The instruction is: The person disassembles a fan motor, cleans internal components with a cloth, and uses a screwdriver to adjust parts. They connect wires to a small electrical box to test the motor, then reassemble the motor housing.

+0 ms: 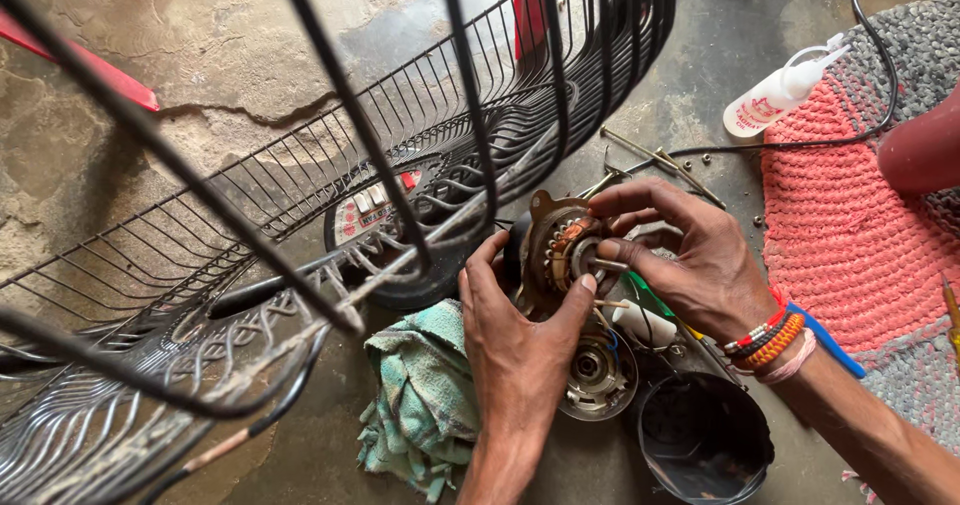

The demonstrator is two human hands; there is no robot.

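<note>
the black wire fan guard (250, 265) stood nearest, while left hand (515, 350) and right hand (690, 260) both pinched the rusty fan motor (560, 250) (green rag (420, 395) just beside).

Wire fan guard (300, 265), green rag (425, 405) — squeeze bottle (780, 95), woven mat (850, 235).

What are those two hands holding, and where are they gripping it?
Both grip a rusty fan motor: the left hand pinches its lower rim, the right hand grasps its upper edge, fingertips near the central shaft.

Fan guard (300, 215) cut off at left and top edges. Motor (560, 255) partly hidden by left hand (515, 350) and right hand (690, 260).
</note>
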